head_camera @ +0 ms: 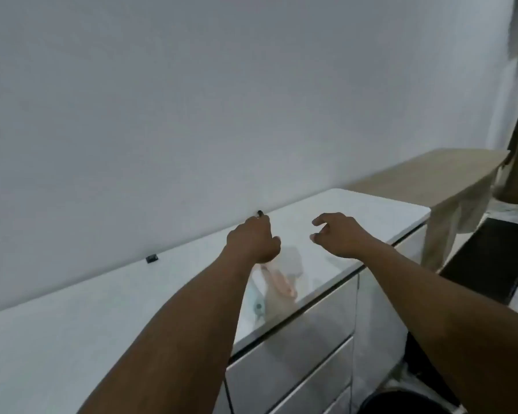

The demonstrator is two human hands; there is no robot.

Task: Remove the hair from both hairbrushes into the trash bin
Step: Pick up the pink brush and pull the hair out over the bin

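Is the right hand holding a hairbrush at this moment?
No. The right hand hangs open and empty above the white counter, fingers curled around nothing.

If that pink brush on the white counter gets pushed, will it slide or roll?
The pink brush looks flat and elongated, so it would probably slide, not roll. The glossy white counter likely offers little grip. Blur hides its bristles, so snagging is unclear.

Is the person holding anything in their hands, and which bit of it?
The right hand is open and empty. The left hand is closed, with something small and dark at its fingertips, but the blur hides what it is and where the grip sits.
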